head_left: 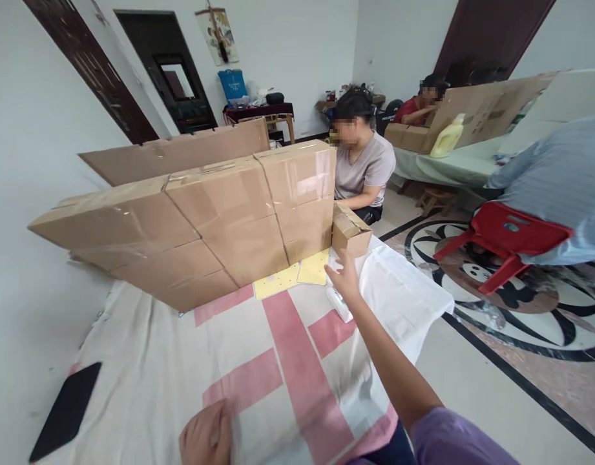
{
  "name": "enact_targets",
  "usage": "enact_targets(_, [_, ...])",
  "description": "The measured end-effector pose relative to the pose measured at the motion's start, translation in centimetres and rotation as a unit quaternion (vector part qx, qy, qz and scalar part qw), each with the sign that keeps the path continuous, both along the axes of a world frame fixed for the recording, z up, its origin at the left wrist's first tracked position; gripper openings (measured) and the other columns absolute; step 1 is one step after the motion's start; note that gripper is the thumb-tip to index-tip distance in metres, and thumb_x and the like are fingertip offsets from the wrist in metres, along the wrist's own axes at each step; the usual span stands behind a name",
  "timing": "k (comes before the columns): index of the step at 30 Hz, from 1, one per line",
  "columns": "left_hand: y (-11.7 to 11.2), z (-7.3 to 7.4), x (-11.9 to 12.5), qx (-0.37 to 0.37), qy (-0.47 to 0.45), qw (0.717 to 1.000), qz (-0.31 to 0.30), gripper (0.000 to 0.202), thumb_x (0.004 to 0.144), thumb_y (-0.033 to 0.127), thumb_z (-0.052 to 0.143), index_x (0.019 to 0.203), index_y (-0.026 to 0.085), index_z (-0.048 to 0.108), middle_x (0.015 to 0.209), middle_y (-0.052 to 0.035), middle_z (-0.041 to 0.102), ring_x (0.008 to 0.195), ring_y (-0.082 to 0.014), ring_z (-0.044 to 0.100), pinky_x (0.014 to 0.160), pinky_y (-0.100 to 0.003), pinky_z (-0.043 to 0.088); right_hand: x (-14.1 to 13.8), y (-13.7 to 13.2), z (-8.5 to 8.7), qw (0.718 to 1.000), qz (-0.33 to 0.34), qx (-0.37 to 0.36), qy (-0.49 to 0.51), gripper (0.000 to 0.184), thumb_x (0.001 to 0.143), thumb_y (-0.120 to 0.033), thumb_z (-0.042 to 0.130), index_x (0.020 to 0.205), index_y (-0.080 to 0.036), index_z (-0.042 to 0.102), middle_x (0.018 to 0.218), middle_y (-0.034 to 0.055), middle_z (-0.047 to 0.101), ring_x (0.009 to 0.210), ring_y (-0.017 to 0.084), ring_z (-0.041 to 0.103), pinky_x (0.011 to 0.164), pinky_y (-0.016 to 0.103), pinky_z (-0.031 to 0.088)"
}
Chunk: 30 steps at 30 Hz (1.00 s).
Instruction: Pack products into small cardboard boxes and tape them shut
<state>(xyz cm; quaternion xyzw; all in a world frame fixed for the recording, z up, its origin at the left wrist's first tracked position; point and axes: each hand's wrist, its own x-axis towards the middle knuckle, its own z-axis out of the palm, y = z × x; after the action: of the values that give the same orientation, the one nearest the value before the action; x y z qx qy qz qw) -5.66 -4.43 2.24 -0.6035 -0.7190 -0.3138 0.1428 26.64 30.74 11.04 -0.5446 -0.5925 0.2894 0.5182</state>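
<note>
My right hand (344, 279) reaches over the far right of the cloth-covered table, its fingers spread and nothing between them. Just below that hand lies a small white object (340, 305), partly covered by it; its kind I cannot make out. Yellow patterned sheets (313, 268) lie beside the fingertips, at the foot of a long cardboard wall (239, 219). A small cardboard box (350, 231) sits beyond the hand. Near the table's front edge my left hand (207, 434) rests on the cloth with fingers curled in, holding nothing that shows.
A black flat object (67, 410) lies at the left table edge. Across the cardboard wall sits a person (365, 165). On the right, someone sits on a red chair (520, 226) by another table with a yellow bottle (447, 137) and cardboard; another person is behind it.
</note>
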Motion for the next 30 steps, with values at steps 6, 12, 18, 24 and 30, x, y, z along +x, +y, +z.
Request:
enact_targets(6, [0.9, 1.2, -8.2, 0.056, -0.217, 0.963, 0.148, 0.024, 0.09, 0.043, 0.06, 0.099, 0.025, 0.072, 0.098, -0.0059, 0.076, 0.094, -0.0272, 0.07, 0.088, -0.043, 0.051, -15.7, -8.0, 1.3, 0.967, 0.255, 0.015, 0.006, 0.022, 0.085, -0.028, 0.058, 0.104, -0.022, 0.069, 0.105, 0.0069, 0.073, 0.089, 0.02, 0.071, 0.086, 0.039, 0.058])
enact_targets(12, [9.2, 3.1, -19.5, 0.163, -0.403, 0.88, 0.19, 0.031, 0.085, 0.043, 0.06, 0.102, 0.019, 0.068, 0.098, -0.0078, 0.074, 0.098, -0.0247, 0.067, 0.095, -0.04, 0.049, -34.3, -13.0, 0.4, 0.888, 0.46, 0.012, 0.002, 0.026, 0.088, -0.025, 0.059, 0.111, -0.024, 0.072, 0.118, 0.0077, 0.074, 0.11, 0.024, 0.069, 0.093, 0.042, 0.057])
enact_targets(18, [13.4, 0.4, -26.3, 0.15, -0.509, 0.835, 0.146, 0.035, 0.08, 0.045, 0.06, 0.099, 0.017, 0.067, 0.087, -0.0077, 0.073, 0.084, -0.0224, 0.068, 0.082, -0.036, 0.054, -52.2, -12.7, -2.7, 0.878, 0.476, -0.033, 0.026, 0.048, 0.08, -0.017, 0.061, 0.127, -0.027, 0.064, 0.149, 0.0084, 0.056, 0.111, 0.022, 0.069, 0.089, 0.038, 0.06])
enact_targets(24, [12.8, -1.8, -26.5, 0.155, -0.562, 0.799, 0.146, 0.034, 0.085, 0.044, 0.059, 0.103, 0.016, 0.069, 0.082, -0.0072, 0.071, 0.077, -0.0198, 0.067, 0.074, -0.032, 0.053, -66.4, -4.7, -4.4, 0.927, 0.367, -0.065, 0.034, 0.064, 0.078, -0.018, 0.055, 0.142, -0.02, 0.05, 0.15, 0.0124, 0.052, 0.131, 0.026, 0.055, 0.114, 0.047, 0.045])
enact_targets(30, [12.4, -1.3, -25.9, 0.115, -0.58, 0.79, 0.163, 0.035, 0.089, 0.049, 0.06, 0.102, 0.018, 0.071, 0.092, -0.0106, 0.073, 0.083, -0.0233, 0.068, 0.077, -0.035, 0.054, -73.5, -0.7, -6.3, 0.932, 0.349, -0.044, 0.085, 0.074, 0.08, -0.023, 0.052, 0.152, -0.015, 0.037, 0.156, 0.0129, 0.045, 0.151, 0.024, 0.03, 0.127, 0.048, 0.021])
